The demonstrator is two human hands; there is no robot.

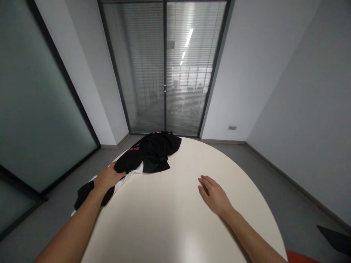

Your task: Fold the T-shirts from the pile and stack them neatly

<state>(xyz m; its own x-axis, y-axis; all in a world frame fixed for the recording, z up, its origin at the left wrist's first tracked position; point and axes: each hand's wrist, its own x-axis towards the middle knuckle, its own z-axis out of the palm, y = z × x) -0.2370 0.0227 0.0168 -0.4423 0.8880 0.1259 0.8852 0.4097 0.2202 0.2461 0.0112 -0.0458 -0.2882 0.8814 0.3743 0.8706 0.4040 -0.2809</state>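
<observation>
A crumpled black shirt with pink lettering lies at the far left edge of the round table. White cloth shows from under it, and more black fabric spreads toward the near left, partly over the table's edge. My left hand is closed on the black shirt at its near end, with the fingertips hidden in the folds. Over the right half of the table is my right hand, its fingers stretched out and the thumb side apart, holding nothing. Whether it touches the tabletop I cannot tell.
The pale round table fills the lower middle. Beyond it stand glass doors with blinds. A frosted glass panel is at left, a grey wall at right. A red object and a dark object sit at lower right.
</observation>
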